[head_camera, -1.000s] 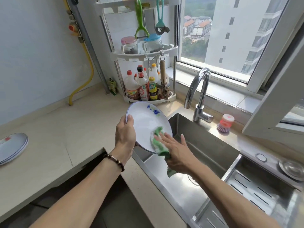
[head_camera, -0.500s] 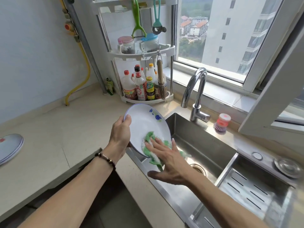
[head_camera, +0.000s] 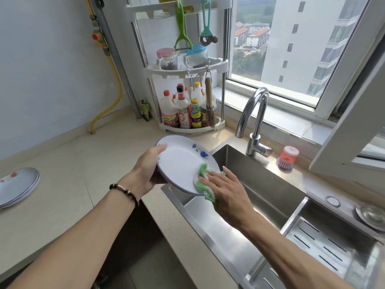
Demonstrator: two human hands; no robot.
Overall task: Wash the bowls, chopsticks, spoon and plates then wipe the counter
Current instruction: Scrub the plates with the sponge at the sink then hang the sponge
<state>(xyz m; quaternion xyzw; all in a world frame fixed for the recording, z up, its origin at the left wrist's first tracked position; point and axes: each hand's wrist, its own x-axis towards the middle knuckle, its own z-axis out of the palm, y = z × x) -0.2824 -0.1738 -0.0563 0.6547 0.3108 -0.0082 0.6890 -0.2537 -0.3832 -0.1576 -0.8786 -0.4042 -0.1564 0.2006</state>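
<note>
Plate (head_camera: 181, 163), white, stiff, likely slick when wet and breakable, tilted over sink (head_camera: 260, 184) edge, left hand (head_camera: 149, 170) gripping its far rim, right hand (head_camera: 227, 192) flat-fingered pressing soft green cloth (head_camera: 203, 180) against its near rim; rim looks the safest hold.

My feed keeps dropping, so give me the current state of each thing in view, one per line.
Plate: tilted over the sink edge, held at its rim.
Left hand: holds the plate.
Green cloth: pressed flat against the plate.
Right hand: fingers straight, pressing the cloth.
Faucet: no water running.
Stacked plates: lying flat on the counter.
Window: open.
</note>
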